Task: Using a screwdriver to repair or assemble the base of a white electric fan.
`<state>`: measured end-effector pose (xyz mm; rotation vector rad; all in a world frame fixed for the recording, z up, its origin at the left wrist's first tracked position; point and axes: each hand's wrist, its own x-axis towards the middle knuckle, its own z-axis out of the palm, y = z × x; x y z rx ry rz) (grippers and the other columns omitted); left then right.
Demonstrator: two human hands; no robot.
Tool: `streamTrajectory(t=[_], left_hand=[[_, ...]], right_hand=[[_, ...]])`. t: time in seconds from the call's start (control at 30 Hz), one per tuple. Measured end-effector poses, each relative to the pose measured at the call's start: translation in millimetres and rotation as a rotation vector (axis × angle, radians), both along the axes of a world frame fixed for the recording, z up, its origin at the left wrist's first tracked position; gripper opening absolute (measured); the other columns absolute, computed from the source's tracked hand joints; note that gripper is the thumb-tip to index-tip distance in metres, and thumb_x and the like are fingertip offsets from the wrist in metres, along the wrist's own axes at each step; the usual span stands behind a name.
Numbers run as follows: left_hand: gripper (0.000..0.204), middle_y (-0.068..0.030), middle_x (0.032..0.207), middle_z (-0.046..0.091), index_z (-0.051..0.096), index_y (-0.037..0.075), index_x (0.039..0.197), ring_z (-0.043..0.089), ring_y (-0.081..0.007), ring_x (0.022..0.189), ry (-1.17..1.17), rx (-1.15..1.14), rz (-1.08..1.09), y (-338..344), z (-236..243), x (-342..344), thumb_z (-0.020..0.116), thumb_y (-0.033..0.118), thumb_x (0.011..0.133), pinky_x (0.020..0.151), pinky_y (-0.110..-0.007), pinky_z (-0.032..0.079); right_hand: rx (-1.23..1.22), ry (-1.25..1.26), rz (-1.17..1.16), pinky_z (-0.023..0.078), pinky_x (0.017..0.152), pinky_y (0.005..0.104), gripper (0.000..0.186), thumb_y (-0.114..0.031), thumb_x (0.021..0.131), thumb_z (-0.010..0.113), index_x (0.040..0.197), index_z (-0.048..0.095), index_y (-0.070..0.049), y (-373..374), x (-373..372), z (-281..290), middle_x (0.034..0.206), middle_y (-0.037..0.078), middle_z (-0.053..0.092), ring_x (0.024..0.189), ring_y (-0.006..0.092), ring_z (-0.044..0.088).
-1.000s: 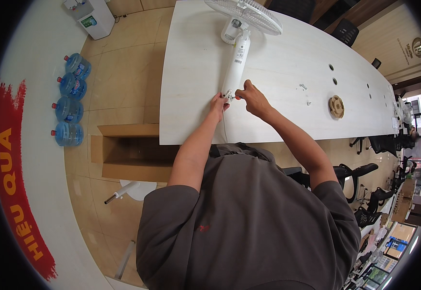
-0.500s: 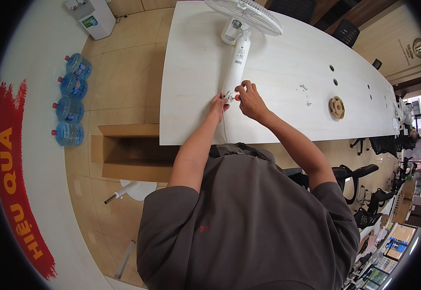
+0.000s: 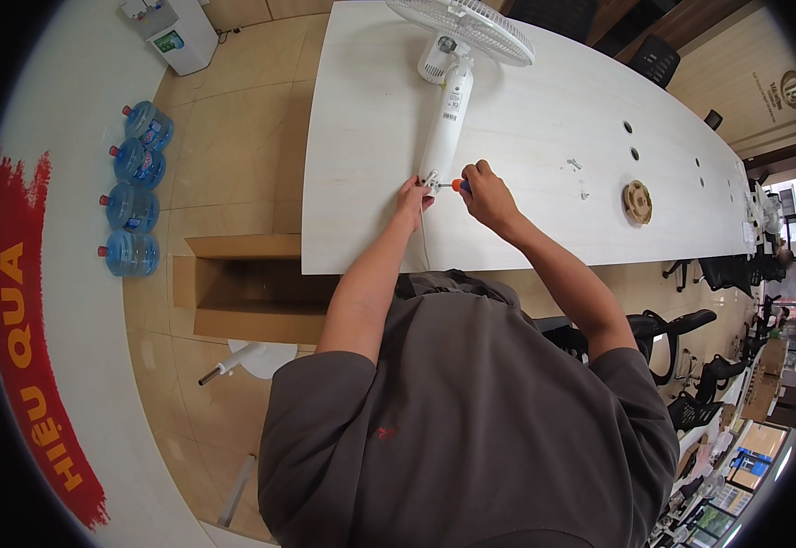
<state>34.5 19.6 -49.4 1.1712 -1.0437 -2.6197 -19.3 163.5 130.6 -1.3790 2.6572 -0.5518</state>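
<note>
Nr tbl edge, R hand w/ screwdriver has room on rt.

Loose dark grey short-sleeved shirt, bare forearms and bare hands.
The cloth is a plain brownish grey, matte and soft, with long shallow creases across the body and a small red marking on the left part, too small to make out. The left sleeve and right sleeve are the same grey, cut wide, each ending in a straight hem near the elbow. Beyond the shirt's far edge shows bunched dark cloth, its garment unclear. The left hand and right hand are ungloved, the forearms uncovered.
</note>
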Motion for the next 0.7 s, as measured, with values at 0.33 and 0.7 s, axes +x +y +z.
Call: streamTrajectory(t=[0.33,0.7], left_hand=[[0.064,-0.0065,0.118,0.058,0.038,0.009,0.144,0.061,-0.0181,0.089,0.005,0.011,-0.004,1.1,-1.8,-0.6,0.058,0.0,0.084,0.079,-0.032,0.053],[0.062,-0.003,0.113,0.057,0.04,0.01,0.143,0.06,-0.0162,0.088,0.005,0.014,-0.009,1.4,2.2,0.4,0.058,0.0,0.084,0.079,-0.031,0.053]], right_hand=[[0.027,0.024,0.003,0.053,0.059,0.0479,0.019,-0.013,0.09,0.061,0.095,0.052,0.004,-6.0,5.9,-10.1,0.095,0.024,0.053,0.07,0.0411,0.064],[0.063,0.059,0.019,0.053,0.059,0.0487,0.016,-0.009,0.09,0.058,0.095,0.052,0.006,-15.5,5.7,-10.9,0.094,0.025,0.053,0.07,0.041,0.063]])
